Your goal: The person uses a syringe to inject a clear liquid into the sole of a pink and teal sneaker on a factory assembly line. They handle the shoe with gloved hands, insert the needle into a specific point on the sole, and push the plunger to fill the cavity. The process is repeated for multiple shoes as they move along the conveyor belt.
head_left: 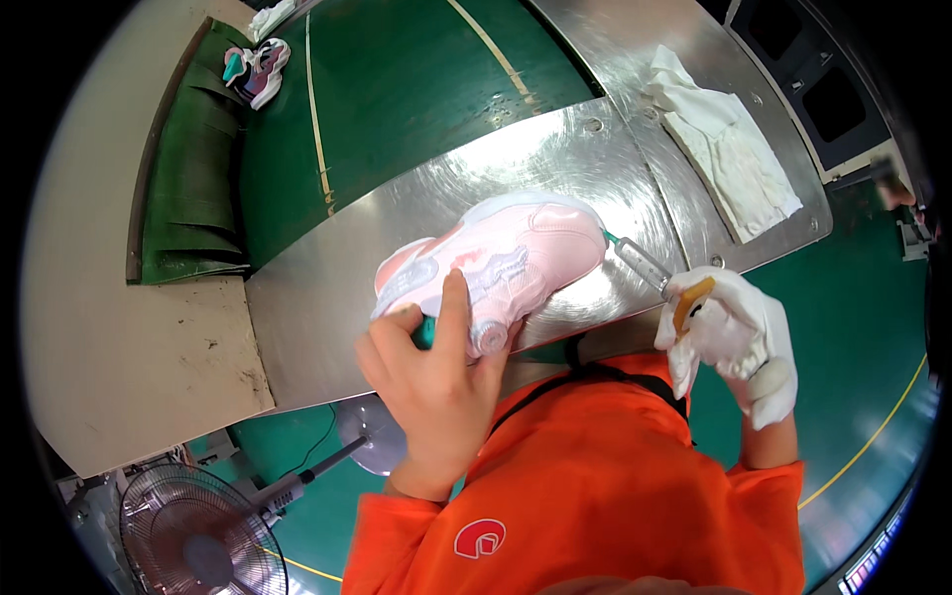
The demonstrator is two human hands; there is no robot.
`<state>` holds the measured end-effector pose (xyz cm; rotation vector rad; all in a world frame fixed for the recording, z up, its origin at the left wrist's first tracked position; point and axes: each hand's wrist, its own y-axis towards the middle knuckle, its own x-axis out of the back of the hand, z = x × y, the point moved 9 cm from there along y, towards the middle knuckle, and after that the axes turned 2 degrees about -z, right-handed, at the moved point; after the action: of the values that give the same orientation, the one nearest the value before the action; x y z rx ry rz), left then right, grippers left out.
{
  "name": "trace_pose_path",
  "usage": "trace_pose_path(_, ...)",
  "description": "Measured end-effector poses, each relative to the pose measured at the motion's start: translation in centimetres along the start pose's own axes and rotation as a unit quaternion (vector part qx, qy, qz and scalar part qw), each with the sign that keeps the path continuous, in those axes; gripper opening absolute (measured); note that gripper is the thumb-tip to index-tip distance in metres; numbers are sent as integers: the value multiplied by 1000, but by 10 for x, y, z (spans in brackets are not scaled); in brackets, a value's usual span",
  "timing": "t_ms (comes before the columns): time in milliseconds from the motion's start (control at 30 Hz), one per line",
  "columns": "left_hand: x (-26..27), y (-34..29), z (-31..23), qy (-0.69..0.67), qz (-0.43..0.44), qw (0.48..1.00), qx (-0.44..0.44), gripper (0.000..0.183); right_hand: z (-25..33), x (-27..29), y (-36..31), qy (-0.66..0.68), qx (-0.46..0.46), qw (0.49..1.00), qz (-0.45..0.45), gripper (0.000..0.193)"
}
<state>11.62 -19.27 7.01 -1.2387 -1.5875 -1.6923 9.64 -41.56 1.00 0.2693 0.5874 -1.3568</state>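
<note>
A pale pink sports shoe [516, 258] with a white-grey sole and trim lies tilted over the metal table, its toe to the right. My bare left hand [436, 367] grips it from the near left, with one finger stretched over its side. Teal shows inside the shoe beside my thumb. My right hand [734, 332], in a white glove, is closed around a slim metal-shafted tool [643, 266]. The tool's green end meets or nearly meets the shoe's toe. An amber-coloured piece [692, 302] shows between the gloved fingers; whether it belongs to the tool I cannot tell.
A green conveyor belt [397, 89] runs beyond the metal tabletop [327, 297], carrying another multicoloured shoe [260, 71] at the far left. A folded white cloth [729, 149] lies at right. A green flap [193, 159] edges the beige board. A fan [203, 545] stands lower left.
</note>
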Motion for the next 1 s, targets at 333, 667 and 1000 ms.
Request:
trace_pose_path(333,-21,66,15,-39,128,990,-42,58,-35,-1,9,-159,80,981,72,99)
trace_pose_path(667,-39,82,22,-47,198,977,-58,60,-92,6,4,-216,133,963,92,84)
trace_pose_path(1000,-33,73,18,-28,164,985,-54,61,-78,-2,6,-240,175,948,111,83)
